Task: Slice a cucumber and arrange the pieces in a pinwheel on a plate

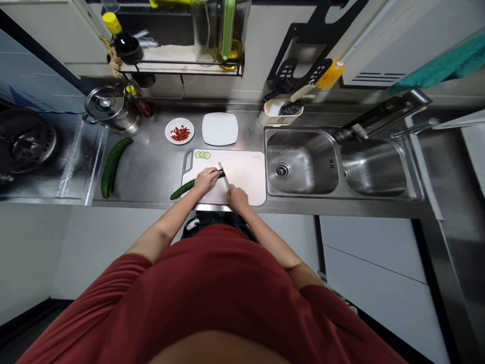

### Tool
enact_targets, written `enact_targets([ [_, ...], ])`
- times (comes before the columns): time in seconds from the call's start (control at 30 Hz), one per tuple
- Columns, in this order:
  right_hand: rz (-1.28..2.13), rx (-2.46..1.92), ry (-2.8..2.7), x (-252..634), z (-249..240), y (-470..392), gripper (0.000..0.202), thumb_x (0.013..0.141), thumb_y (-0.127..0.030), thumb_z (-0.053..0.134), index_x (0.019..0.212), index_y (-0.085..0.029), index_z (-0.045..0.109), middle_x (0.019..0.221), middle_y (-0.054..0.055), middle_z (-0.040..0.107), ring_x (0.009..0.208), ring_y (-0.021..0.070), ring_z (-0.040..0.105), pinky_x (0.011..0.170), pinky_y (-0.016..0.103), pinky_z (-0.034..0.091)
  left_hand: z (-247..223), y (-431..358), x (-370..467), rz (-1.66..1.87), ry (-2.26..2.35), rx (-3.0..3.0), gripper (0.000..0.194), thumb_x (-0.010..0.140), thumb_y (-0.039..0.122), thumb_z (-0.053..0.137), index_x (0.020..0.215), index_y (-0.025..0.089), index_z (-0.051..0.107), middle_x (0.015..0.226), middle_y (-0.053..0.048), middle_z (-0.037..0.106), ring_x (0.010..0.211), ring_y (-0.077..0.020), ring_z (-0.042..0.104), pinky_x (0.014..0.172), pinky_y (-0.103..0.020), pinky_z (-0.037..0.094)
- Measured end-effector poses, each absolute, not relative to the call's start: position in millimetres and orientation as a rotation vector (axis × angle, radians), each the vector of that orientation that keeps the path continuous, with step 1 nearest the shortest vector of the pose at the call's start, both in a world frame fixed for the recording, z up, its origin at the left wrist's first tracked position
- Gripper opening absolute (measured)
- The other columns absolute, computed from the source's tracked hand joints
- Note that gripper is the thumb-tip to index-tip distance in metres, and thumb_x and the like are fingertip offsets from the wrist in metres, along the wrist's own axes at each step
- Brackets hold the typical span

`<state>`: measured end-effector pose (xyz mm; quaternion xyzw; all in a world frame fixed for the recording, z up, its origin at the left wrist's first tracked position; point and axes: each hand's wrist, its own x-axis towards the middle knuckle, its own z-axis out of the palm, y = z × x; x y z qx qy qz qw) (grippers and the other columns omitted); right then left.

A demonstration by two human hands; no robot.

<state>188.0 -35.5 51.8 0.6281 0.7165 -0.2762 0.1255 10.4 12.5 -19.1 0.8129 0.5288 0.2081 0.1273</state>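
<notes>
A cucumber (183,189) lies slanted across the white cutting board (246,177), its lower left end reaching past the board's edge. My left hand (206,180) is closed over the cucumber near its cut end. In my right hand (237,198) is a kitchen knife (224,177), gripped by the handle, its blade at the cucumber's right end just beside my left fingers. Whether the blade is in the flesh is too small to tell. Several cucumber slices (202,154) overlap in a row at the board's upper left.
Behind the board stand a plate of chopped red pieces (180,132) and a white square plate (220,129). A second cucumber (112,167) lies left, near a lidded steel pot (109,108). A double sink (303,162) adjoins the board's right side.
</notes>
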Motion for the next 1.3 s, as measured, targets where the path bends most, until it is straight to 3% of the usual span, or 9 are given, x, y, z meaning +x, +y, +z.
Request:
enact_targets([
  [0.63,-0.790,1.884,2.163,164,47,4,0.033,0.097,-0.020,0.031,0.125,-0.012,0.048,0.110,0.016,0.065,0.104,0.0259,0.062,0.086,0.034,0.046,-18,12,10,0.632,1.537,2.351,0.030,0.096,0.031,0.044,0.111,0.024,0.069,0.108,-0.008,0.065,0.099,-0.0187,0.058,0.087,-0.033,0.049],
  [1.3,-0.821,1.814,2.091,184,50,-28,0.030,0.097,-0.020,0.033,0.121,-0.014,0.049,0.107,0.016,0.066,0.101,0.0264,0.064,0.083,0.035,0.046,-20,12,10,0.624,1.537,2.352,0.031,0.095,0.030,0.043,0.112,0.024,0.069,0.109,-0.008,0.065,0.099,-0.0189,0.058,0.087,-0.034,0.049],
])
